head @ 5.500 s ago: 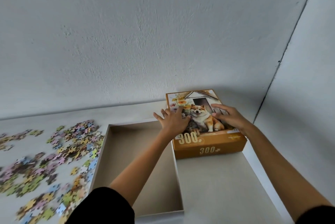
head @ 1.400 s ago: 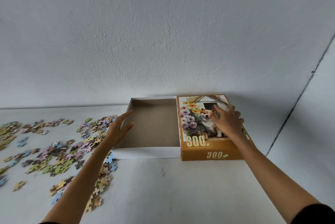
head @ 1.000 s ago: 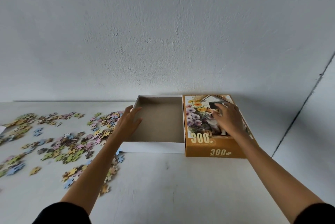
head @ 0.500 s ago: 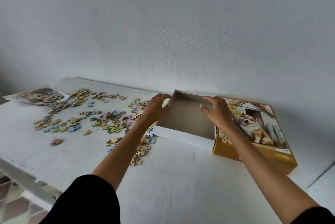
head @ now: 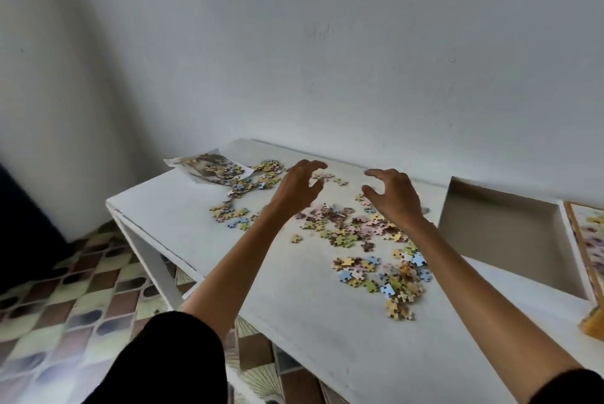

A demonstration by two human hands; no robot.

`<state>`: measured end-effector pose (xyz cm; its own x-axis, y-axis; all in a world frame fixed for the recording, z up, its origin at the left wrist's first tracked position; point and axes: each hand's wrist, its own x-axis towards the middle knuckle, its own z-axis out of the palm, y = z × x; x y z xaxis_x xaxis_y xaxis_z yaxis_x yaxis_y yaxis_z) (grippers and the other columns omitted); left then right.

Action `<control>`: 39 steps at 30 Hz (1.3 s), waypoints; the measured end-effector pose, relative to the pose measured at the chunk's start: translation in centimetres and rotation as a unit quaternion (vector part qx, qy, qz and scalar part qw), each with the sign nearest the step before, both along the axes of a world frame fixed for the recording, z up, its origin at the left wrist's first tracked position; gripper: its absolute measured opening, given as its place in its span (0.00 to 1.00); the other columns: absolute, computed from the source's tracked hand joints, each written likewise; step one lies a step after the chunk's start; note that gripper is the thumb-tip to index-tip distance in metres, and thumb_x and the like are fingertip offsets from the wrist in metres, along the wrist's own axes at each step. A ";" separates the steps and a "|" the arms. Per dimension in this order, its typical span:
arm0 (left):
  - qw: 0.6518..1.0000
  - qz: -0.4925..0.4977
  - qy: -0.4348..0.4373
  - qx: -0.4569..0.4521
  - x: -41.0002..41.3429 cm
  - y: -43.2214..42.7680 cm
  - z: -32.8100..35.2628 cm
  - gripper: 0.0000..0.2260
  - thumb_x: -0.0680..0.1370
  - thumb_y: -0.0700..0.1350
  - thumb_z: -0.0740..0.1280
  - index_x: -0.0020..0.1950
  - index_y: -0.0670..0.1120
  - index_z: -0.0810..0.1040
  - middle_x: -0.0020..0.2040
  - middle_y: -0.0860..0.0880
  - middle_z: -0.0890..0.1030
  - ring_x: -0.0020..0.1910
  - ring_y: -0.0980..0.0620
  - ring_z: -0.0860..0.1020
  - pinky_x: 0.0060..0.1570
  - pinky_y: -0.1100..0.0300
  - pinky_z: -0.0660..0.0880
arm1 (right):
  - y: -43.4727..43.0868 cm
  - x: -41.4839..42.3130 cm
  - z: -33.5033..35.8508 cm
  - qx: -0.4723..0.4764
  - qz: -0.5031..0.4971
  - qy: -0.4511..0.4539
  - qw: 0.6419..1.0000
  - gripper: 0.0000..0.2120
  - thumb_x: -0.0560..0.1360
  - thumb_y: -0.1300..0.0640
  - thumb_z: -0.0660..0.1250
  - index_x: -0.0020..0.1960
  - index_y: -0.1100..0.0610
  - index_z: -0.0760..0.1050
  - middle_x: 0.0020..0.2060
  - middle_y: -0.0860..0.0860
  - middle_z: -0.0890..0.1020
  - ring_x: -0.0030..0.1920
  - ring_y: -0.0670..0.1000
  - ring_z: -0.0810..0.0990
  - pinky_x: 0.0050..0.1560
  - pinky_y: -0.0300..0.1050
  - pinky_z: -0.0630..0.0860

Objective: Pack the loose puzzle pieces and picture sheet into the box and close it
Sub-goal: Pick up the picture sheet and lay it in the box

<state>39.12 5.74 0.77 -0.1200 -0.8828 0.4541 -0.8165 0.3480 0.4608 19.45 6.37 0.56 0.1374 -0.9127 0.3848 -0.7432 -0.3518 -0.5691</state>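
Note:
Several loose puzzle pieces (head: pixel 346 230) lie scattered across the white table (head: pixel 294 305). The picture sheet (head: pixel 209 169) rests at the far left corner, some pieces on it. The open box bottom (head: pixel 503 233), white outside and brown inside, sits at the right. Only a strip of the orange lid (head: pixel 591 246) shows at the right edge. My left hand (head: pixel 299 188) and my right hand (head: pixel 392 196) hover over the pieces, fingers loosely spread and curved, holding nothing.
The table stands against a white wall. Its left edge (head: pixel 143 240) drops to a patterned tile floor (head: pixel 65 305). A dark shape stands at the far left by the wall.
Both hands have left the box bottom and moved left over the scattered pieces. The view has swung left, so the box and lid now sit at the right edge.

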 end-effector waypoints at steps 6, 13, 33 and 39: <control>0.999 0.030 -0.003 -0.023 9.6 -0.9 -0.2 0.14 0.75 0.39 0.65 0.62 0.41 0.74 0.58 0.39 0.77 0.54 0.42 0.77 0.55 0.51 0.74 | -2.8 10.9 -0.4 -0.010 0.042 -0.012 0.999 0.19 0.73 0.56 0.67 0.64 0.56 0.73 0.60 0.60 0.76 0.63 0.60 0.71 0.59 0.50 0.70; 0.998 0.063 0.002 -0.022 19.0 -2.8 -1.6 0.13 0.75 0.39 0.65 0.60 0.41 0.76 0.57 0.39 0.78 0.54 0.43 0.77 0.54 0.55 0.72 | -5.8 20.8 -1.1 0.004 0.070 -0.003 0.998 0.19 0.74 0.56 0.66 0.65 0.55 0.72 0.61 0.60 0.76 0.63 0.60 0.70 0.59 0.50 0.70; 0.993 0.088 -0.061 0.053 38.4 -17.1 -9.4 0.11 0.76 0.45 0.63 0.56 0.50 0.79 0.54 0.45 0.81 0.53 0.40 0.76 0.50 0.48 0.74 | -19.6 38.2 -8.4 0.122 0.042 0.137 0.982 0.20 0.76 0.48 0.61 0.68 0.50 0.69 0.67 0.59 0.68 0.67 0.61 0.65 0.63 0.54 0.68; 0.997 -0.041 -0.059 0.020 38.7 -23.0 -8.5 0.11 0.75 0.41 0.65 0.56 0.43 0.79 0.57 0.42 0.80 0.58 0.43 0.76 0.59 0.48 0.71 | -20.1 38.7 -9.5 0.108 0.021 0.131 0.985 0.19 0.75 0.51 0.64 0.66 0.50 0.70 0.69 0.57 0.67 0.69 0.58 0.64 0.70 0.52 0.60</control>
<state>77.86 -17.23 -7.68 -0.2427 -0.8850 0.3973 -0.8360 0.3986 0.3773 58.13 -13.73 -8.99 0.2452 -0.9608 0.1293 -0.8617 -0.2771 -0.4252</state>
